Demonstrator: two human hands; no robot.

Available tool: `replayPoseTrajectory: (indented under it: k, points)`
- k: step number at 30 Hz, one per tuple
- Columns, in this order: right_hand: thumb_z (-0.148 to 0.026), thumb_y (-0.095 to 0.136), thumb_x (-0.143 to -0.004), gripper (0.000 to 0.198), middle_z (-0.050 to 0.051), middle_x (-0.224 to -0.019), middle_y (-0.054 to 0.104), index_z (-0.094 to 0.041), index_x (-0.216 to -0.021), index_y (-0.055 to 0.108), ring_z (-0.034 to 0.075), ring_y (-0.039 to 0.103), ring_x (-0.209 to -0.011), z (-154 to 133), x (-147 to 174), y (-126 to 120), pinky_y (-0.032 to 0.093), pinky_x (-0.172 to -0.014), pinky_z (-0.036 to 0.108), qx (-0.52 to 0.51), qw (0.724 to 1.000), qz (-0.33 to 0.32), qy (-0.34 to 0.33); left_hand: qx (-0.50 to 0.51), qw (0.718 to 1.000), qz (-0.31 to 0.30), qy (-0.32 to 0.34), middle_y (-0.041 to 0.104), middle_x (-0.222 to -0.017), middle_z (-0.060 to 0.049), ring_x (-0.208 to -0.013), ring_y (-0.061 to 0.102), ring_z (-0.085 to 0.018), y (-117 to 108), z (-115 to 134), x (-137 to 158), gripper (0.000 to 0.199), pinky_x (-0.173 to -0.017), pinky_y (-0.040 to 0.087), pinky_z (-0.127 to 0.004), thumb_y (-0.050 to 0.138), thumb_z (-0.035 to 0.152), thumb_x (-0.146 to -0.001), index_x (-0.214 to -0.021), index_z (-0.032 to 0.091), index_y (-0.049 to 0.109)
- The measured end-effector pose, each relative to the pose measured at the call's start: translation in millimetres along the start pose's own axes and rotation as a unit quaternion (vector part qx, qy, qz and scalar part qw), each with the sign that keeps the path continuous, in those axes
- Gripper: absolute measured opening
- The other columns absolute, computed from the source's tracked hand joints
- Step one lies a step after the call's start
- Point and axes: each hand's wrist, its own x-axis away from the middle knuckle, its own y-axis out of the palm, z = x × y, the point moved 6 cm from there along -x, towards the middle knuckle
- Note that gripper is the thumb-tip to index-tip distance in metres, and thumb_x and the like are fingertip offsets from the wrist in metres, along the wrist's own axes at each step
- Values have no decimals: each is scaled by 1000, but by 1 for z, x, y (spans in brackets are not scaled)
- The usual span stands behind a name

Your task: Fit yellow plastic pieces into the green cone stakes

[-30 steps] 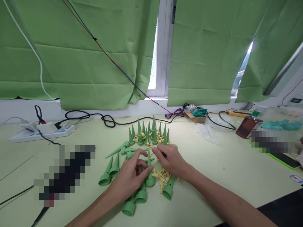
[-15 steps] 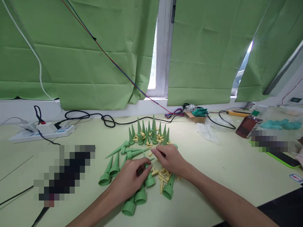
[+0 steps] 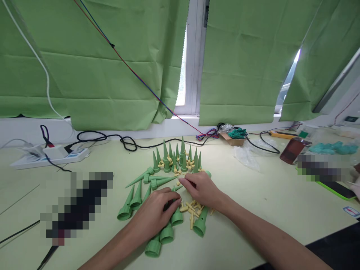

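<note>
My left hand is curled over a hollow green plastic spike, thumb and index finger nearly meeting. The spike's open base shows below the thumb; its middle is hidden. My right hand is closed, its fingertips pinched beside a small yellow piece; whatever they hold is hidden. Between my wrists lies a loose heap of yellow T-shaped plastic valves, with another green spike on its right. More green spikes lie or lean left of my left hand.
Behind my hands stand several upright green spikes with yellow pieces among them. A power strip sits at the left, near a pixelated dark object. Toward the right are a small cardboard box, a plastic bag and a bottle of dark liquid.
My left hand has shifted slightly right, and its thumb and index finger have drawn closer together. The spike under it has moved a little toward me. My right hand has barely moved.
</note>
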Motion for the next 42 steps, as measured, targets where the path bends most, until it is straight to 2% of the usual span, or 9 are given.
replayPoseTrajectory:
  k: [8,13,18,21,26,35,42]
  points:
    - [-30,47,-100,36,-5,-54,41,-19,-66,46,10,38,-50,3,0,-3,27,-53,23,-6,1000,-20,-13,-16,999,28,2,62,-80,-4,-71,58,-20,-8,0,1,32,-60,38,-27,43,37,-98,-95,22,71]
    - [-27,50,-98,23,-3,-60,52,-18,-77,54,11,47,-55,11,-2,-7,31,-56,22,3,999,-48,-9,-64,993,95,-9,63,-88,-5,-69,58,-19,-24,-7,-1,32,-62,41,-29,41,37,-99,-102,20,67]
    - [-19,52,-96,14,-2,-67,58,-18,-82,57,12,51,-59,15,-2,-11,33,-58,23,31,996,-74,-26,-106,984,143,8,64,-93,-8,-91,60,-25,-31,-13,-3,29,-77,46,-34,42,33,-98,-94,17,67]
    - [-19,55,-95,10,0,-72,60,-18,-85,60,13,53,-63,18,-2,-9,33,-59,24,62,992,-105,-22,-113,985,132,3,65,-97,-8,-98,58,-27,-26,-17,-3,28,-82,47,-37,44,32,-97,-95,18,67]
    - [-25,56,-94,11,1,-80,63,-19,-88,64,14,56,-69,21,-1,-3,32,-60,25,84,985,-152,-11,-103,990,99,-18,64,-102,-8,-100,59,-27,-18,-23,-4,29,-82,49,-39,41,33,-97,-97,19,66]
    - [-32,62,-91,15,3,-90,65,-20,-97,68,16,58,-73,20,1,1,31,-60,26,102,978,-180,2,-110,990,89,-16,64,-102,-9,-101,60,-27,-16,-23,-3,31,-83,51,-40,40,34,-98,-98,19,66]
    - [-30,63,-90,13,3,-90,64,-19,-94,68,15,57,-71,19,2,6,28,-58,26,122,974,-192,1,-106,989,98,-12,65,-102,-8,-99,61,-27,-17,-20,-3,30,-83,51,-39,40,34,-98,-98,20,66]
